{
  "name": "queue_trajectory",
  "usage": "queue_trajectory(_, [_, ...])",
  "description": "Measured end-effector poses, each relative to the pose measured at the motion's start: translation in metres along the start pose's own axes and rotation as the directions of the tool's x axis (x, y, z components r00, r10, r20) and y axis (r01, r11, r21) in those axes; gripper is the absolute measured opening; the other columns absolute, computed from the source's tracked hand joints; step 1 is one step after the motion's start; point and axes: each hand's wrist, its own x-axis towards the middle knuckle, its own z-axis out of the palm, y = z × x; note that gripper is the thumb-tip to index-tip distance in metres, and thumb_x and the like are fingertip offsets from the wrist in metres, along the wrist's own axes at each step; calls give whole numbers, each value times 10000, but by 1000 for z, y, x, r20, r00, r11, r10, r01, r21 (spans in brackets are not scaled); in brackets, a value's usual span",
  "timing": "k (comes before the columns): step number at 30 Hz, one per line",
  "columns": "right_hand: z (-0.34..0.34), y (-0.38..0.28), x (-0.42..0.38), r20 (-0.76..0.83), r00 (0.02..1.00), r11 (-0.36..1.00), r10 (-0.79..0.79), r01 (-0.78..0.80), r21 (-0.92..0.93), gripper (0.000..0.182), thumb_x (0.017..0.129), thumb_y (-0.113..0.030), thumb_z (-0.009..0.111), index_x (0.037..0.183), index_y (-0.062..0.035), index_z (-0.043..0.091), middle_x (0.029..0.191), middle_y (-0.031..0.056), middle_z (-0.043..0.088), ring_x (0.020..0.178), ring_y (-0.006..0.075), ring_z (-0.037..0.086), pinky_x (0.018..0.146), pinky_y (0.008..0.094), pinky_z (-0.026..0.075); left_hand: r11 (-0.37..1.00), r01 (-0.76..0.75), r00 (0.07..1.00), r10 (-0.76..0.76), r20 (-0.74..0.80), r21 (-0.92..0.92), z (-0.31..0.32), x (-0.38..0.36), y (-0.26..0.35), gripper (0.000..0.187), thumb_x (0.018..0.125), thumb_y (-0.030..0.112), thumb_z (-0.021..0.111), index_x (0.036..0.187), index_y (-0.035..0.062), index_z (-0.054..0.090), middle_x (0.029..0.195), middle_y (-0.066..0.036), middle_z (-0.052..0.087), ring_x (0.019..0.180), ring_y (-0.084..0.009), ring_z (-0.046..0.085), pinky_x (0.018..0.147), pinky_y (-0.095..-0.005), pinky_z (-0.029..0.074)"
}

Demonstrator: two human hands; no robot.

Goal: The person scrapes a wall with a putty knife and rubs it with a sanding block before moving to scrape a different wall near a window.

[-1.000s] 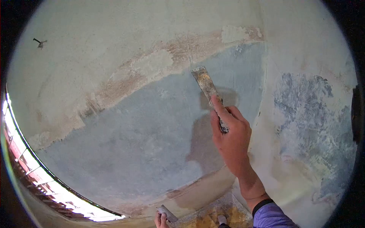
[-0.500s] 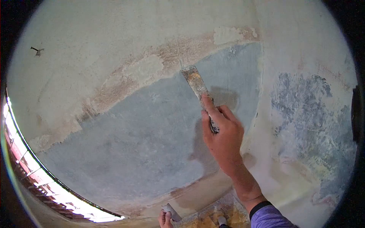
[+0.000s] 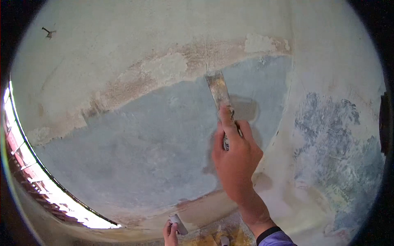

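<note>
My right hand [image 3: 237, 158] is closed round the handle of a putty knife [image 3: 218, 88], with the index finger stretched along its worn, stained blade. The blade's end lies at the upper edge of a blue-grey patch [image 3: 143, 143] on the wall, where a rough brownish band begins. Low in view, my left hand [image 3: 170, 235] grips a second flat grey blade, a scraper [image 3: 179, 224]; its handle is hidden by the fingers.
A bright opening with bars [image 3: 45, 192] curves along the lower left. A nail [image 3: 48, 32] sticks out of the upper left wall. Mottled blue-grey paint [image 3: 328, 123] covers the adjoining wall at right. A foot [image 3: 224, 240] shows on the stained floor below.
The view has tilted, shifting the wall. The putty knife's end stays near the same spot on the patch's edge, its blade now more upright in view. My left hand has shifted slightly left.
</note>
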Motion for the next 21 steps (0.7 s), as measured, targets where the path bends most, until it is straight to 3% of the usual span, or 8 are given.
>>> queue_trajectory(2, [2, -2, -3, 17, 1000, 1000, -1, 1, -1, 556, 833, -154, 628, 1368, -186, 478, 908, 68, 553, 595, 222, 616, 482, 345, 500, 996, -69, 998, 70, -11, 54, 5, 1, -1, 455, 967, 256, 533, 1321, -21, 458, 1256, -105, 531, 1158, -182, 484, 987, -317, 380])
queue_trajectory(5, [3, -3, -21, 48, 999, 997, -16, 20, -80, 567, 833, -158, 628, 1377, -180, 466, 941, 71, 541, 579, 210, 614, 465, 334, 495, 993, -91, 986, 100, 130, -75, -8, 15, -33, 408, 973, 232, 522, 1301, -6, 478, 1179, -77, 573, 1096, -163, 519, 951, -309, 404])
queue_trajectory(11, [-5, -16, -18, 65, 998, 990, -14, 23, -139, 566, 840, -164, 623, 1381, -150, 458, 939, 64, 530, 561, 200, 607, 460, 323, 498, 977, -215, 976, 215, 31, 0, -7, 8, -26, 379, 970, 205, 525, 1270, -25, 492, 1136, -73, 587, 1060, -159, 534, 929, -305, 415])
queue_trajectory(15, [9, -9, -28, 47, 999, 990, -26, 32, -137, 553, 845, -169, 621, 1376, -162, 468, 939, 58, 531, 574, 203, 607, 459, 317, 491, 995, -93, 996, 93, 4, -32, -12, -7, -11, 450, 958, 239, 550, 1306, -34, 467, 1195, -87, 567, 1099, -171, 521, 942, -310, 408])
queue_trajectory(18, [10, -5, -27, -22, 1000, 1000, 7, -7, -5, 467, 845, -84, 631, 1300, -172, 573, 838, 54, 547, 584, 196, 565, 475, 296, 450, 997, -59, 998, 59, -6, -41, -17, -8, -10, 509, 946, 272, 570, 1330, -39, 448, 1235, -98, 550, 1129, -181, 509, 952, -317, 404])
queue_trajectory(20, [4, -6, -13, -37, 999, 999, 2, 0, 52, 453, 848, -75, 624, 1291, -158, 580, 809, 66, 552, 592, 202, 562, 511, 303, 456, 996, 2, 1000, 1, 27, -92, -20, -11, -5, 539, 939, 288, 579, 1339, -45, 438, 1252, -104, 541, 1142, -183, 503, 953, -319, 405])
queue_trajectory(21, [1, -6, -6, -43, 999, 997, 3, 0, 81, 447, 849, -71, 620, 1287, -151, 584, 794, 71, 555, 596, 205, 561, 529, 307, 459, 998, -39, 999, 40, 12, -56, -22, -10, -8, 536, 940, 291, 578, 1334, -47, 443, 1250, -104, 542, 1141, -179, 503, 947, -316, 408])
